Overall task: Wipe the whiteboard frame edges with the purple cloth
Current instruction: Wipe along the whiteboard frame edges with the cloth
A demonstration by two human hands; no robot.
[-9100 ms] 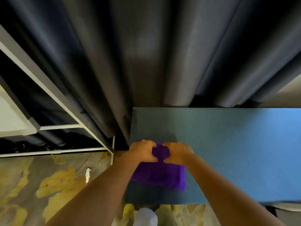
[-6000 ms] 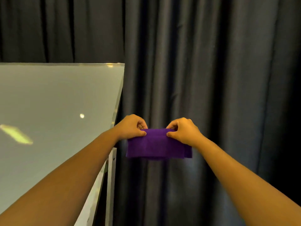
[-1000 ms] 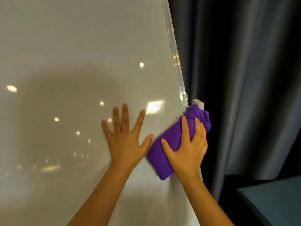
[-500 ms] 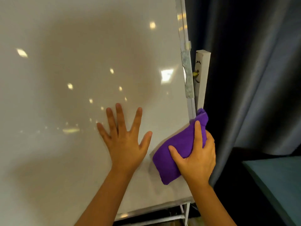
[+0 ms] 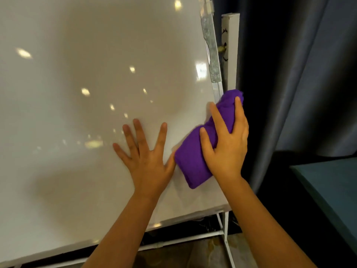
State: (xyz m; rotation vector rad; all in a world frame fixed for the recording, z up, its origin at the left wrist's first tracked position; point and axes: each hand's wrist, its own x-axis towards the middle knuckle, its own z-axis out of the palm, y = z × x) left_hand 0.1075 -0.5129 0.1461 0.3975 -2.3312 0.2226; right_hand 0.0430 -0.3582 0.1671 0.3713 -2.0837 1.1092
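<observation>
Purple cloth (image 5: 195, 161), bunched into a thick roll, sits right of centre in the frame, pressed against the whiteboard (image 5: 77, 93) near its right edge. Your right hand (image 5: 225, 149) is clamped over it, fingers (image 5: 217, 118) spread along the roll and thumb wrapped round its left side, so you're grasping the cloth against the board. The roll's upper end reaches the frame strip (image 5: 218, 91) and laps just past it; its lower end sticks out below your palm, above the board's bottom edge.

Your left hand (image 5: 148, 157) lies flat on the board just left of the cloth, fingers splayed, holding nothing, thumb touching the roll's lower left side. Your shadow falls dark beneath it.

Above the cloth, a grey metal bracket (image 5: 211, 51) runs along the frame, with a white post (image 5: 231, 51) just to its right. White stand legs (image 5: 225, 238) show under the board at lower right. Dark curtain (image 5: 299, 74) fills the right of the frame, and a teal surface (image 5: 334, 190) cuts in at the lower right corner. Ceiling lights glint as bright spots across the glossy board.
</observation>
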